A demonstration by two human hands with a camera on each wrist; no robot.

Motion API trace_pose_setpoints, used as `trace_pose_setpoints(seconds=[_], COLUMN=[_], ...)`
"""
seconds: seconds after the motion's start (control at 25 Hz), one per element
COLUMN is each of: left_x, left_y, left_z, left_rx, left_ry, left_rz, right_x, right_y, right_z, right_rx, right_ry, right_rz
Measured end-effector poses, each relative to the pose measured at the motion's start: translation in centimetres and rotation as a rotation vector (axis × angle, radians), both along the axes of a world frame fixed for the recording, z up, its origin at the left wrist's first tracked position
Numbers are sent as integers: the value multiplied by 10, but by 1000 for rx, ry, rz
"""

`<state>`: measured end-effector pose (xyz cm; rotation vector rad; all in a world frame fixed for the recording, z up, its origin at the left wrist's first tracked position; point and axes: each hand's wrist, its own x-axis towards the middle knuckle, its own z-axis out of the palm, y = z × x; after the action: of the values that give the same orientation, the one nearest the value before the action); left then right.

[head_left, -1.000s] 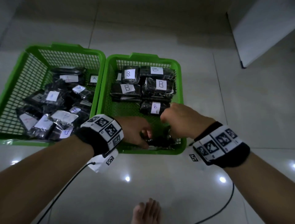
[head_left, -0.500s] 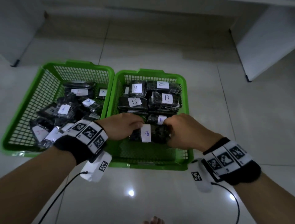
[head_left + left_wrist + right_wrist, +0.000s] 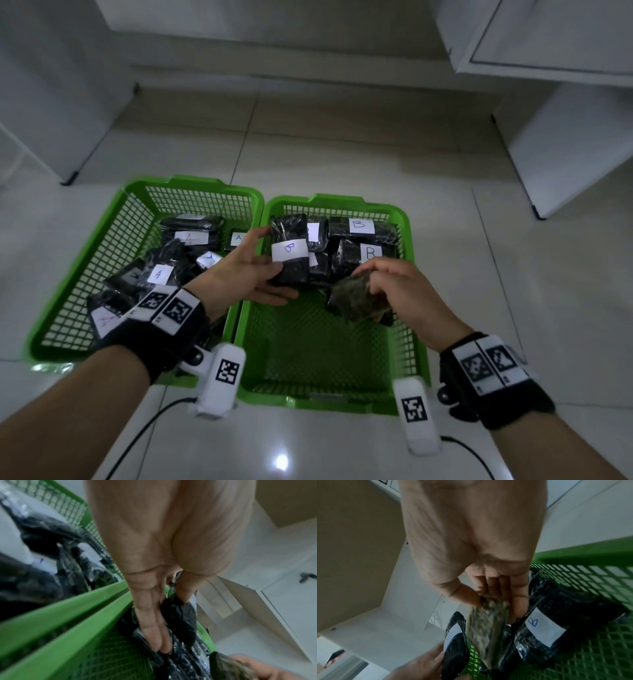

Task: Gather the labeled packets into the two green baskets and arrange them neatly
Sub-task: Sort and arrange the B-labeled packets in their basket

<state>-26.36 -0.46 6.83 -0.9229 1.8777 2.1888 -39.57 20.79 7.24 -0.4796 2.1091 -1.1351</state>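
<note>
Two green baskets sit side by side on the floor. The left basket [image 3: 85,274] holds a loose heap of black packets labelled A [image 3: 159,274]. The right basket [image 3: 416,308] has black packets labelled B [image 3: 359,228] stacked at its far end. My left hand [image 3: 253,270] holds a black B-labelled packet [image 3: 290,251] upright above the right basket, thumb on its front and fingers behind [image 3: 150,626]. My right hand [image 3: 387,284] pinches a second packet [image 3: 356,301] by its top edge; it looks mottled brown-grey [image 3: 486,631] and no label shows.
The near half of the right basket shows bare green mesh [image 3: 308,346]. White cabinets [image 3: 565,144] stand on the right and a white unit [image 3: 51,102] on the left, over a glossy tiled floor [image 3: 342,154]. Wrist cables [image 3: 144,431] trail toward me.
Both hands held one B packet low in the right basket; now they have parted and risen. The left holds that packet upright, and the right holds another.
</note>
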Motion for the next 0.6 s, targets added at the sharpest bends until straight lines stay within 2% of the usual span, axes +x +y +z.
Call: trace_pose_setpoints(seconds=[0.08, 0.12, 0.2, 0.32, 0.44, 0.48, 0.52, 0.6], left_x=[-2, -3, -6, -10, -10, -8, -6, -2], left_y=[0, 1, 8, 20, 23, 22, 18, 4], left_z=[-2, -3, -2, -2, 0, 3, 6, 9], left_rx=[6, 7, 44, 94, 113, 5, -259, -972], left_ry=[16, 20, 43, 42, 10, -3, -26, -26], left_rz=[65, 99, 147, 157, 167, 131, 63, -84], right_x=[-4, -5, -2, 10, 11, 8, 4, -5], right_y=[-3, -6, -15, -34, -44, -43, -39, -31], right_z=[0, -1, -5, -5, -7, -8, -10, -12], right_rx=[-58, -36, 45, 140, 259, 251, 253, 272], right_ry=[-60, -9, 199, 388, 624, 668, 688, 713], right_rz=[-126, -130, 2, 253, 330, 340, 361, 431])
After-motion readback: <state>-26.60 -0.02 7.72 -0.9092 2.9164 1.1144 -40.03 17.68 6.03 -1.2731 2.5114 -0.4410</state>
